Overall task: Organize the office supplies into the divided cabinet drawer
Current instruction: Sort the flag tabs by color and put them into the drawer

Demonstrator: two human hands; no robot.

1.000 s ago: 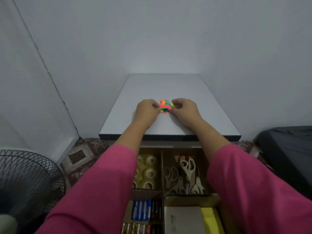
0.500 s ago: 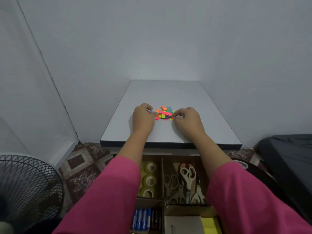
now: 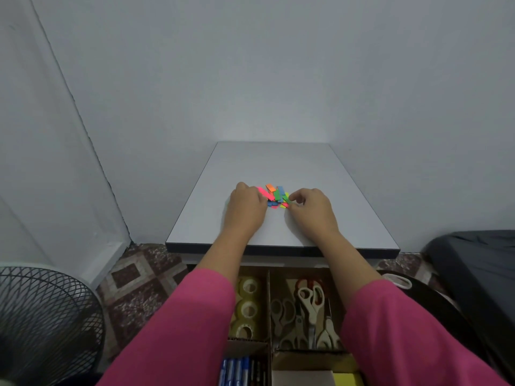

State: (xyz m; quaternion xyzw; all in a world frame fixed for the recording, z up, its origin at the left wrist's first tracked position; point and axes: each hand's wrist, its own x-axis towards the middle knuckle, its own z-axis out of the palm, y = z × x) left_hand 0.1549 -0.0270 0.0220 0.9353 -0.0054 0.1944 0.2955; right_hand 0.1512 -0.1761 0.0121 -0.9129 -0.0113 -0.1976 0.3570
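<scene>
A small heap of coloured sticky flags (image 3: 274,195), pink, orange, green and blue, lies on the white cabinet top (image 3: 278,162). My left hand (image 3: 246,207) rests on the top at the heap's left side, its curled fingers touching the pink flags. My right hand (image 3: 310,208) is at the heap's right side, with thumb and forefinger pinching the green and yellow flags there. Below the top, the open divided drawer (image 3: 269,302) holds tape rolls (image 3: 248,307), scissors (image 3: 309,310), pens (image 3: 237,371) and a yellow pad (image 3: 347,379) in separate compartments.
A black fan grille (image 3: 41,324) stands at the lower left on the patterned floor. A dark covered object (image 3: 479,274) sits at the right. Grey walls close in behind and at the left of the cabinet.
Both hands stay on either side of the flag heap. The heap looks more spread out than a second ago, and the camera has tilted so the cabinet sits lower in view.
</scene>
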